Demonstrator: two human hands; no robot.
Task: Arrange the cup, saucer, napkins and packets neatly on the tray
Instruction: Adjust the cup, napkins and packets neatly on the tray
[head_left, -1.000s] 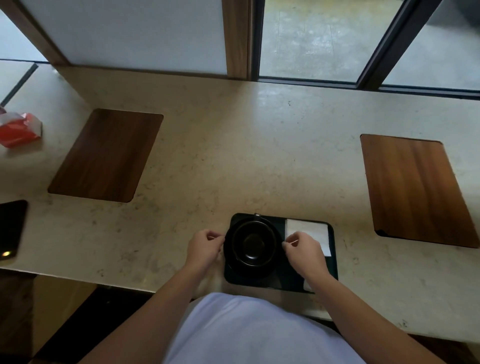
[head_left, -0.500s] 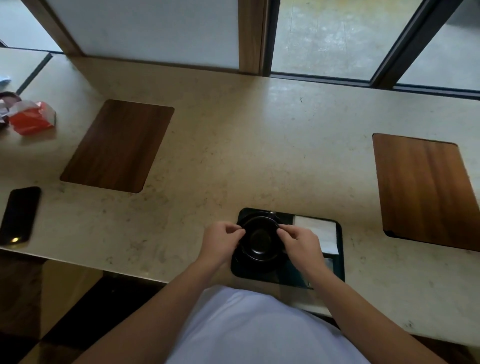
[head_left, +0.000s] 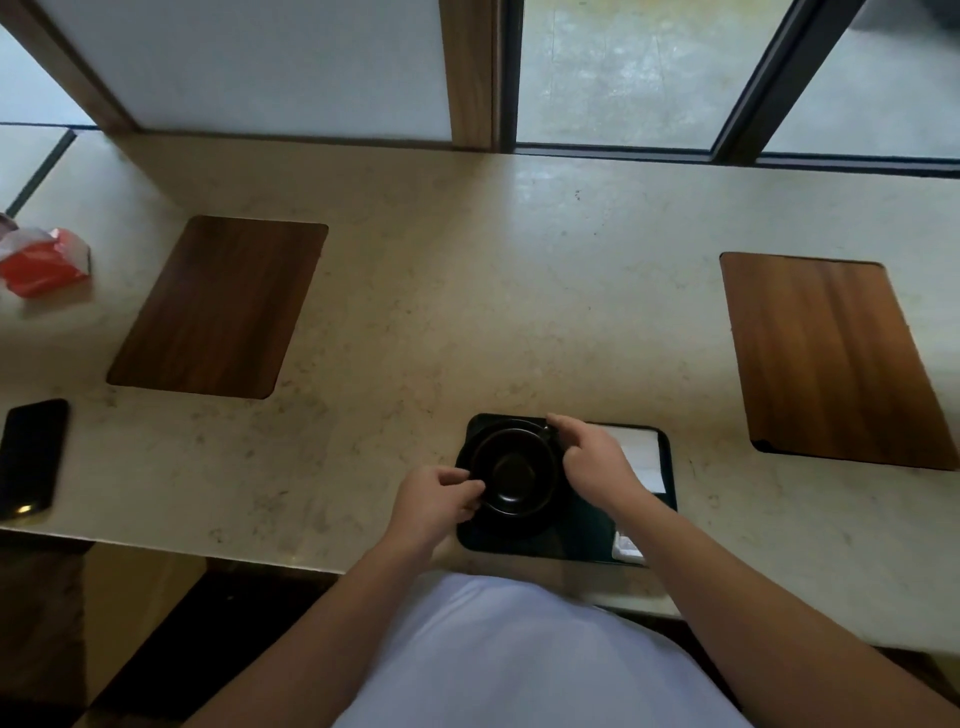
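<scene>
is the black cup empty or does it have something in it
Empty, as far as shows: the round black cup stands upright on the black tray, and its bare dark bottom is visible, with no liquid seen.

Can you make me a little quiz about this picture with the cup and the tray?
1. True or false: the black cup sits on the dark tray.
2. What lies on the far right part of the tray, partly behind the right hand? A) a white napkin B) a spoon C) a banana
3. Fill in: the black phone lies at the counter's ___ side, as the person sees it.

Key
1. True. Both hands touch it, the left hand at its near rim.
2. A, the white napkin.
3. Left, nearer than the red packet.
</scene>
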